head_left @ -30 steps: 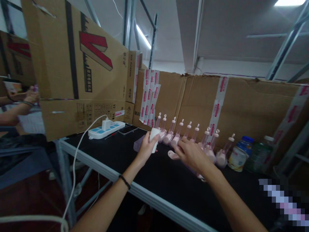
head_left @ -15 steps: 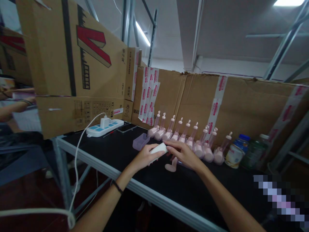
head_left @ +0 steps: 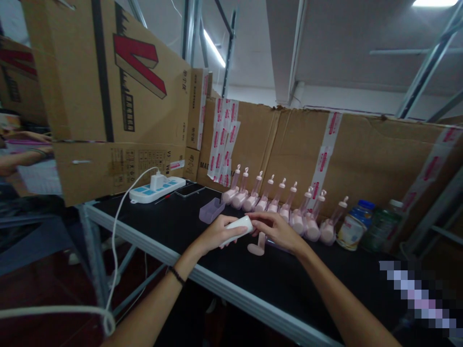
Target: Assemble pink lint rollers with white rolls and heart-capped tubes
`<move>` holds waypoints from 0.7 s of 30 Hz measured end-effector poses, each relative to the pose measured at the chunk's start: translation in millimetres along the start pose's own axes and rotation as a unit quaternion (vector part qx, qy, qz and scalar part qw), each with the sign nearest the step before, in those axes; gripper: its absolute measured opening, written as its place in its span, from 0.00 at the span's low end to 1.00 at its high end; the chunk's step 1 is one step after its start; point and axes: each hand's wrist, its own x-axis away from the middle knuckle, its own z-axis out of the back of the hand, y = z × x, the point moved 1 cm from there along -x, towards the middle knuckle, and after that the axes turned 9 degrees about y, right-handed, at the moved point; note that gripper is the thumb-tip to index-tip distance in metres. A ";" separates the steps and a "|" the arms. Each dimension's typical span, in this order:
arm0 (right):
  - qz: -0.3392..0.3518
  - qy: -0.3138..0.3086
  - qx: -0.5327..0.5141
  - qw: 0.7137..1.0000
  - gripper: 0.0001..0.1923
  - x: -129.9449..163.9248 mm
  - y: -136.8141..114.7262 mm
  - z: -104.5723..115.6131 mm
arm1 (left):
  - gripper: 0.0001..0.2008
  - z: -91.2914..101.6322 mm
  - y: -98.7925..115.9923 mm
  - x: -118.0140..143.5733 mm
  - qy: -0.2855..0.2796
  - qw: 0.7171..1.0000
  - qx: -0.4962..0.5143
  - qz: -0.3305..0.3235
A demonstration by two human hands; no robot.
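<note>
A white cylinder (head_left: 238, 226) is gripped in the left hand (head_left: 213, 234) above the black table (head_left: 173, 226); its far end is pinched by the right hand (head_left: 278, 230). A pink piece (head_left: 257, 246) lies just below, at 5 o'clock. A row of 9 pink bottles (head_left: 278, 202) stands at 12 o'clock.

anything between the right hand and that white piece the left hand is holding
Nothing visible. The left hand holds the white piece over the black table, and the right hand has its fingertips at the piece's end. A pink part sits just below.
</note>
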 end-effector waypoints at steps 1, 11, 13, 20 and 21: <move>-0.002 0.000 0.000 1.000 0.21 0.0 -0.5 0.1 | 0.26 0.2 -0.5 -0.2 -0.002 1.000 0.001 0.002; -0.025 -0.002 -0.005 1.000 0.23 0.7 3.3 0.9 | 0.26 1.6 3.4 3.2 -0.019 1.000 -0.001 0.015; -0.028 -0.007 -0.009 1.000 0.22 0.7 2.7 0.8 | 0.26 1.5 4.1 3.7 -0.020 1.000 -0.002 0.015; -0.043 -0.035 -0.023 0.998 0.24 2.2 5.6 -2.4 | 0.25 2.8 3.4 5.6 -0.033 0.999 -0.013 0.021; -0.046 -0.039 -0.022 0.998 0.24 2.6 6.7 -3.0 | 0.25 3.3 2.8 5.8 -0.039 0.999 -0.015 0.023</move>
